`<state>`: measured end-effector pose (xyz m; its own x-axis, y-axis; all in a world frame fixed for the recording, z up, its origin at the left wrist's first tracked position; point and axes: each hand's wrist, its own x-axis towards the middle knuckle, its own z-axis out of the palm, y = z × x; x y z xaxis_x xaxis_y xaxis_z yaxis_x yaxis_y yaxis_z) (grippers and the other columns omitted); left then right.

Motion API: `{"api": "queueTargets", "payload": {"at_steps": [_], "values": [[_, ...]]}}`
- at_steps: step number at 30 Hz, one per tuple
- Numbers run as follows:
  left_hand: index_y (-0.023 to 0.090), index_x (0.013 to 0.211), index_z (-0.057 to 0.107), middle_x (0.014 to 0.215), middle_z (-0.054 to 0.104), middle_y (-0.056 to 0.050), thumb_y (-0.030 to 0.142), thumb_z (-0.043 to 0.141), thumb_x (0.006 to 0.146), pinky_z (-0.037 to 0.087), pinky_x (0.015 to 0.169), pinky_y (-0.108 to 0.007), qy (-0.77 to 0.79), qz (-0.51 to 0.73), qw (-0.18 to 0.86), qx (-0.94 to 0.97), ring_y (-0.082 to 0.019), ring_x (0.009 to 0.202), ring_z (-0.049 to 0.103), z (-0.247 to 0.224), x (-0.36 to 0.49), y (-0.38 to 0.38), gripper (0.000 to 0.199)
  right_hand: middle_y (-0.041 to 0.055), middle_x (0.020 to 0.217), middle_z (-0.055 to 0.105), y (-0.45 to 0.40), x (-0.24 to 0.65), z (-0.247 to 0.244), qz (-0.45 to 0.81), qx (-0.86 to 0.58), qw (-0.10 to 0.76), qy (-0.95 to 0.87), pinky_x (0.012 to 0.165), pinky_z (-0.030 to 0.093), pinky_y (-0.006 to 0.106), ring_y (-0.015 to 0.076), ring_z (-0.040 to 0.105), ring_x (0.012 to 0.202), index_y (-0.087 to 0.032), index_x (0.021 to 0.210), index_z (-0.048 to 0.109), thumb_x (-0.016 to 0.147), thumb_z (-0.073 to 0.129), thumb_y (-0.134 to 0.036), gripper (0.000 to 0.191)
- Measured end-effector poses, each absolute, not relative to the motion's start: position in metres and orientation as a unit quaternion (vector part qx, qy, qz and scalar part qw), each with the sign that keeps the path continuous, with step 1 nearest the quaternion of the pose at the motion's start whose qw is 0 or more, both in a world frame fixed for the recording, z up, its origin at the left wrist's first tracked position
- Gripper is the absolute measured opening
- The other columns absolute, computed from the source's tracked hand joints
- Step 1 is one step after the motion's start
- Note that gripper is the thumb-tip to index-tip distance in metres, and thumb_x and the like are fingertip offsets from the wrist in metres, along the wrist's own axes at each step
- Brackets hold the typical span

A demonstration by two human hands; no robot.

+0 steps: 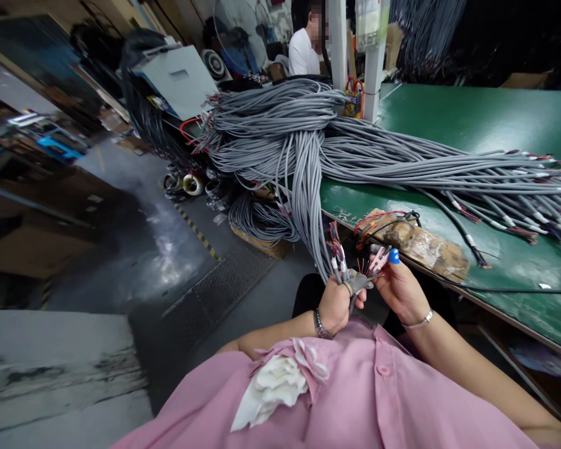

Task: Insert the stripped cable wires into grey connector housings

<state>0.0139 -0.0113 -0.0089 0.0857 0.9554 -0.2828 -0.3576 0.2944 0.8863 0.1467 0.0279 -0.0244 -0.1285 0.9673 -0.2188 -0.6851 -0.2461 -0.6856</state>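
Pink shirt [378, 399] nearest — cable ends [335, 265] poke above the left fingers [360, 299].

No word can be read with certainty; lettering on the red-and-yellow printed packet [354, 103] beside the white upright post [372, 93] is too small; striped yellow-and-black tape [197, 231] marks the grey floor [135, 193].

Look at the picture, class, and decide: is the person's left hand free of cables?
No: the left hand is closed around grey cables, with coloured wires fanning out above it.
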Motion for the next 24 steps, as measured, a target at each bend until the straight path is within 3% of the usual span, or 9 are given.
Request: {"api": "queueTargets", "payload": {"at_steps": [11,17,24], "values": [[0.013,0.062,0.057,0.049,0.055,0.001,0.033,0.068,0.073,0.033,0.038,-0.019,0.451,0.511,0.66,0.315,-0.007,0.037,0.045,-0.011,0.005,-0.027,0.026,0.0028,0.085,0.07,0.023,0.152,-0.022,0.768,-0.288,0.536,-0.197,0.059,0.048,0.024,0.0127,0.059,0.069,-0.022,0.08,0.069,0.081,0.06,-0.057,0.036],[0.013,0.06,0.056,0.051,0.056,0.001,0.032,0.067,0.075,0.032,0.039,-0.019,0.439,0.532,0.647,0.325,-0.006,0.039,0.045,-0.007,0.005,-0.027,0.026,0.0021,0.083,0.068,0.023,0.154,-0.021,0.748,-0.314,0.541,-0.221,0.059,0.047,0.022,0.0112,0.058,0.068,-0.02,0.085,0.07,0.081,0.065,-0.046,0.027],[0.013,0.064,0.057,0.051,0.057,0.001,0.036,0.069,0.073,0.031,0.039,-0.019,0.454,0.531,0.643,0.313,-0.006,0.038,0.046,-0.005,0.014,-0.018,0.026,0.0047,0.079,0.069,0.026,0.152,-0.026,0.754,-0.319,0.528,-0.227,0.059,0.049,0.026,0.0141,0.059,0.066,-0.018,0.086,0.072,0.075,0.066,-0.058,0.042]]}}
